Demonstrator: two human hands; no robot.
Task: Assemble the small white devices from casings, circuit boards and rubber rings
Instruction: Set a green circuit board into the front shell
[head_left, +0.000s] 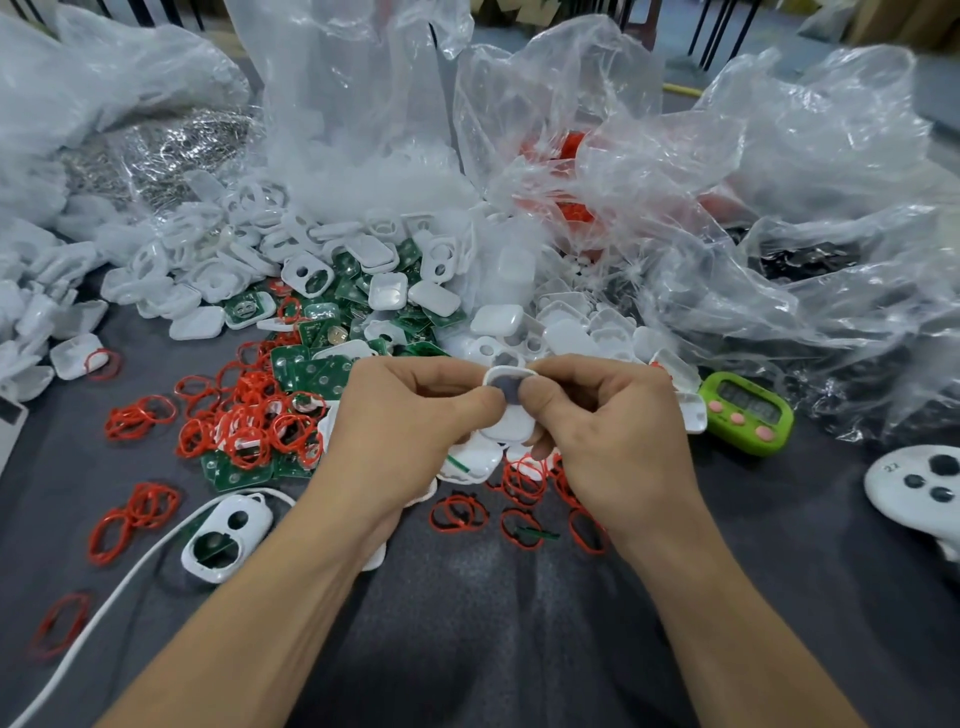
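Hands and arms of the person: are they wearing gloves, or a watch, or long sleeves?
No gloves. The left hand and the right hand are both bare, with short, plain nails and no rings. The left forearm and the right forearm are bare too: no sleeve reaches into view, and no watch or bracelet shows at either wrist.

left hand (410, 415): bare | right hand (608, 426): bare | forearms (260, 623): bare
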